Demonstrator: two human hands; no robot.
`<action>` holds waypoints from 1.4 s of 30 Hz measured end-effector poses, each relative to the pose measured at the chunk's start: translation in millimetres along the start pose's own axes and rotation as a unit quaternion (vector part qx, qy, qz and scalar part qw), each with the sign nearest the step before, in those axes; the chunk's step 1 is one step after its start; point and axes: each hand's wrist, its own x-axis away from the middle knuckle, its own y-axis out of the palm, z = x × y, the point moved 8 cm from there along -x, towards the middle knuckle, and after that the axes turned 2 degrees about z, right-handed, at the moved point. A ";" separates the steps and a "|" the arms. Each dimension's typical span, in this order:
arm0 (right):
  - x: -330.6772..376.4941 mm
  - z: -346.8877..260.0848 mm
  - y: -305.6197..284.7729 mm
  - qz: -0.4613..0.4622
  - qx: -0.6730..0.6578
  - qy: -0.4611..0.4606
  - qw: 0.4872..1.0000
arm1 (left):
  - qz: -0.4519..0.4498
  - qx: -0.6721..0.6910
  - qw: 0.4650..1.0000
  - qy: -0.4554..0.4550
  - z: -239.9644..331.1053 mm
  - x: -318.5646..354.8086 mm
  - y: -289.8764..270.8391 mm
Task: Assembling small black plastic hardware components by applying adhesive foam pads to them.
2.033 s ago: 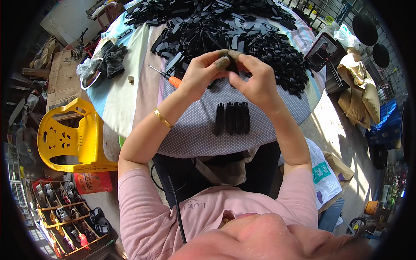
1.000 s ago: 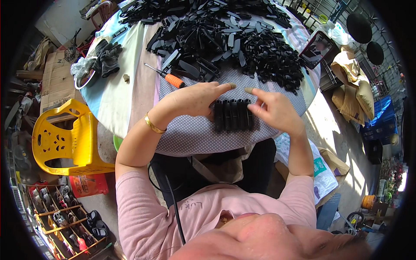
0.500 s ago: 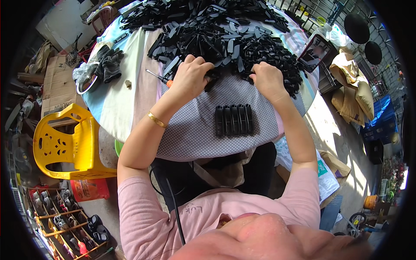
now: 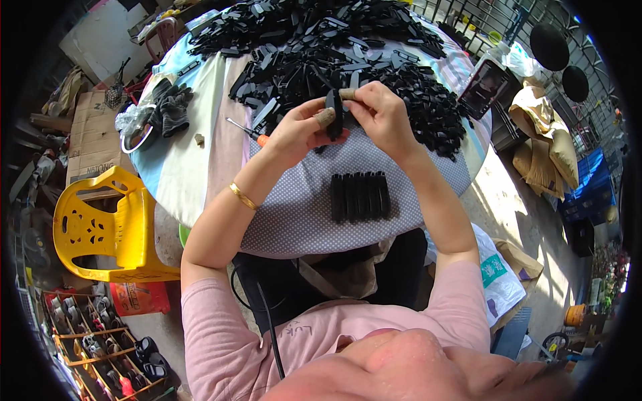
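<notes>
**Both hands grip one black part above the dotted cloth**

The left hand (image 4: 301,134) and the right hand (image 4: 381,117) meet over the middle of the round surface (image 4: 187,174), each closed on the same small black plastic part (image 4: 334,113), which stands roughly upright between them. The fingers (image 4: 325,118) of the left hand pinch it from the left with a taped thumb; those of the right hand, one also taped at the tip, clamp its upper right side. The part is lifted clear of the grey dotted cloth (image 4: 294,214).

Just nearer the person, on that cloth, lies a tidy row of black parts (image 4: 360,196) set side by side, touching one another. Farther away, a large heap of loose black parts (image 4: 334,47) covers the far half of the surface. An orange-handled screwdriver (image 4: 251,134) lies just left of the left hand. A gold bracelet (image 4: 243,196) circles the left wrist. Dark work gloves (image 4: 170,107) rest at the far left edge. A yellow plastic chair (image 4: 100,227) stands on the floor to the left.
</notes>
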 end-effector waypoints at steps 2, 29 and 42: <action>4.5 -10.0 -5.5 0.039 -0.010 -0.040 0.998 | -0.022 0.012 1.000 -0.007 -2.3 0.2 0.4; 11.9 -23.8 10.6 -0.041 -0.047 -0.038 0.997 | -0.010 0.027 0.998 0.062 4.0 2.8 -2.6; 33.6 -22.8 -49.3 -0.046 0.093 0.113 0.988 | 0.107 -0.414 0.878 0.215 39.9 17.6 11.5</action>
